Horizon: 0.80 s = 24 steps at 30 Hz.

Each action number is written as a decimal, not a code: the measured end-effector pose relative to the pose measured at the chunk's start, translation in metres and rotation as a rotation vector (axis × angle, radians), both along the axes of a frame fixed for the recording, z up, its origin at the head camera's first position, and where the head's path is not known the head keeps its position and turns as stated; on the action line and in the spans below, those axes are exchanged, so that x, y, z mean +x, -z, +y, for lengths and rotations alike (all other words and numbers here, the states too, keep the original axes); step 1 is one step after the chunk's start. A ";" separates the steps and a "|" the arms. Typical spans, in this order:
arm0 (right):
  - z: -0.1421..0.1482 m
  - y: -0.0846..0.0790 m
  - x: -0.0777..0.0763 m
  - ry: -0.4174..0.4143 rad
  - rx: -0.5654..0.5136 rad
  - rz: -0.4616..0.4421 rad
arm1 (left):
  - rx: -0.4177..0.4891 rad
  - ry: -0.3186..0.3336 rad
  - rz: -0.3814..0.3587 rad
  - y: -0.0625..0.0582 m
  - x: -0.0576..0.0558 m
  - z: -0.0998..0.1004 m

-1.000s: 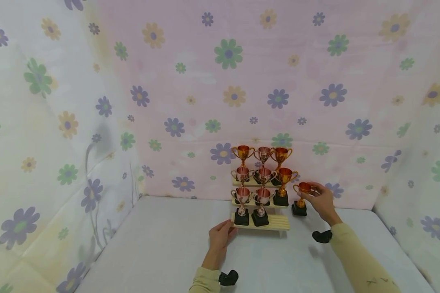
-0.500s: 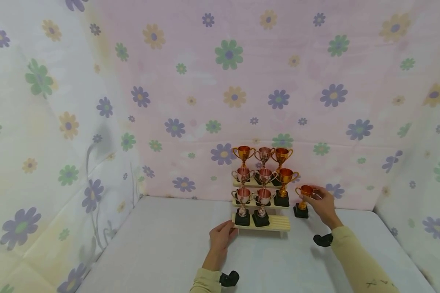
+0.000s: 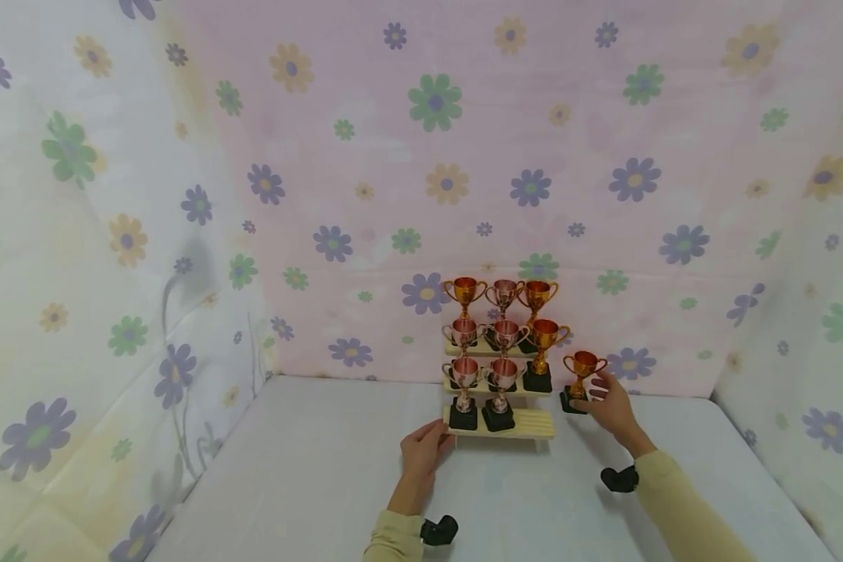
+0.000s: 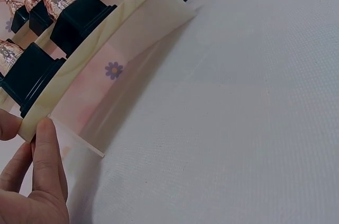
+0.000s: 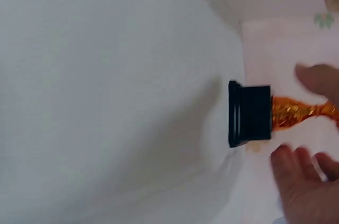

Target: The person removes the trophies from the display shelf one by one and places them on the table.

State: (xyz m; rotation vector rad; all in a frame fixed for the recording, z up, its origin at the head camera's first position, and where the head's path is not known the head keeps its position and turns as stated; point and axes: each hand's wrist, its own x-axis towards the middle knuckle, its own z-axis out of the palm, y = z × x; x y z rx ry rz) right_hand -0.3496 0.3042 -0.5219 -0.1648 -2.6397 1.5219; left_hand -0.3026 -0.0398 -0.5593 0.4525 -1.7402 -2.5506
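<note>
A three-tiered wooden stand holds several small trophy cups on black bases, gold and rose-gold in colour. At its lowest shelf my left hand pinches the left corner; the left wrist view has fingers under the board and the thumb against its end. Just right of the stand, a gold trophy stands upright on the white table. My right hand is spread around its lower part. In the right wrist view, thumb and fingers stand apart on either side of the trophy's black base and stem.
Two rose-gold trophies occupy the left and middle of the bottom shelf, with bare slats at its right end. A flowered cloth hangs behind the table and along both sides.
My right hand has let go of the gold trophy's cup and slid down toward its base, fingers spreading. The left hand stays at the shelf corner.
</note>
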 end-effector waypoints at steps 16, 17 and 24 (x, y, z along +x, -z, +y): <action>-0.035 -0.032 0.070 -0.154 0.376 -0.019 | -0.008 0.004 -0.008 0.000 -0.002 -0.001; -0.038 -0.033 0.072 -0.142 0.365 0.025 | -0.007 0.002 -0.006 0.000 -0.003 0.000; -0.060 -0.028 0.073 -0.059 0.207 0.358 | 0.001 -0.005 0.012 -0.001 -0.001 0.001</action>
